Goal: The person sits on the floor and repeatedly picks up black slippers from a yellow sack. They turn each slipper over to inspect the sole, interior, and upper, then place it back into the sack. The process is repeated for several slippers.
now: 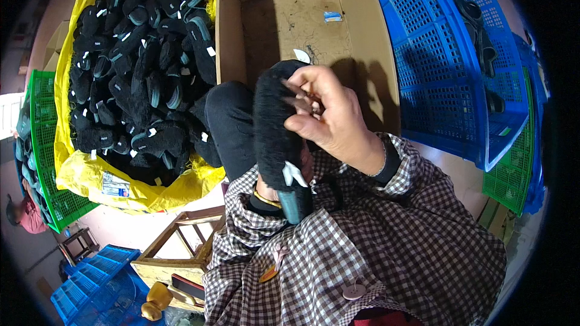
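A black furry slipper with a grey-green heel and a white tag stands lengthwise over my lap. My left hand supports it from behind and below; most of its fingers are hidden by the slipper. Along the slipper's upper right side, my right hand has its thumb and bent fingers drawn together at the fur. Those fingertips are slightly blurred, and whether they pinch some small bit cannot be made out.
An open cardboard box with small scraps inside stands just ahead. At left, a yellow sack bulges with similar black slippers. Blue plastic crates rise on the right. A wooden stool and a green crate stand at left.
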Motion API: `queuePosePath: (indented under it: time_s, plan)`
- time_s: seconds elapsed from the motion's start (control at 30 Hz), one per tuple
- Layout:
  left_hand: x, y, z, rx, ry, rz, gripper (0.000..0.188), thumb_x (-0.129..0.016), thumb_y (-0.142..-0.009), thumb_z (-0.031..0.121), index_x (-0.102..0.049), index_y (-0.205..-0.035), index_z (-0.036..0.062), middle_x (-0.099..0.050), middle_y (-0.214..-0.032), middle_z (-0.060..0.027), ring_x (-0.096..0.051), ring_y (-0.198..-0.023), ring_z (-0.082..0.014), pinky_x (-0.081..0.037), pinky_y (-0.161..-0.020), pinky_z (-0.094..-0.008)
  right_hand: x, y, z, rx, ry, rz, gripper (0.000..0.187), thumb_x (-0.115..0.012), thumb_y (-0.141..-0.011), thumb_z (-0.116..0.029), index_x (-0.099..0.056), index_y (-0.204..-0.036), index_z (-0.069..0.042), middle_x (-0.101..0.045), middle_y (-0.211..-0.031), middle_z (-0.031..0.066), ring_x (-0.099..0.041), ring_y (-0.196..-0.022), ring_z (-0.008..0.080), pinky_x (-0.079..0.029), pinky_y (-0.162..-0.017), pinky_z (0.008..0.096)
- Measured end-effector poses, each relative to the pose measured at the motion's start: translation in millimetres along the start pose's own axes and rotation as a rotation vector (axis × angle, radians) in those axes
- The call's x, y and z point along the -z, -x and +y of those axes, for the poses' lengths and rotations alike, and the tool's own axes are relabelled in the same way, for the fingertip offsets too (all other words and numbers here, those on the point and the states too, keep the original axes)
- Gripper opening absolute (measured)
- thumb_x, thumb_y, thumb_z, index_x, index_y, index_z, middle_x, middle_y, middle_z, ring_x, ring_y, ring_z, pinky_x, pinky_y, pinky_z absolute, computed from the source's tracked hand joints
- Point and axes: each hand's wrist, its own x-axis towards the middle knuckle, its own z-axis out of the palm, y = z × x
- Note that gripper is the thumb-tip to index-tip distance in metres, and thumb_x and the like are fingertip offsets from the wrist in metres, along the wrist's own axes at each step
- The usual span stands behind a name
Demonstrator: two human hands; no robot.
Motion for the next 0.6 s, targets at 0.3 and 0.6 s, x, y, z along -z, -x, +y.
queuePosePath:
  time_s: [0.3,0.6]
  plan:
    - [-63,-24,70,-0.515,-1.913,0.099,0.027,-0.055,-0.092,0.028,-0.060,-0.084,0.0031,-0.059,-0.067,-0.0189,-0.059,-0.057,-0.0344,-0.045,-0.053,-0.0382,72,-8,3,-0.398,-0.020,0.004,0.033,-0.055,-0.094,-0.029,-0.057,-0.108,0.000,-0.060,-0.074,0.0027,-0.056,-0.068,0.0079,-0.045,-0.063,0.0210]
    - [-90,-56,69,-0.590,-1.963,-0.285,0.032,-0.057,-0.091,0.036,-0.063,-0.082,0.0058,-0.059,-0.063,-0.0160,-0.060,-0.056,-0.0343,-0.044,-0.049,-0.0389,80,22,-10,-0.529,0.102,-0.040,0.039,-0.074,-0.080,-0.024,-0.058,-0.104,0.003,-0.065,-0.091,0.0106,-0.060,-0.083,0.0139,-0.050,-0.074,0.0291]
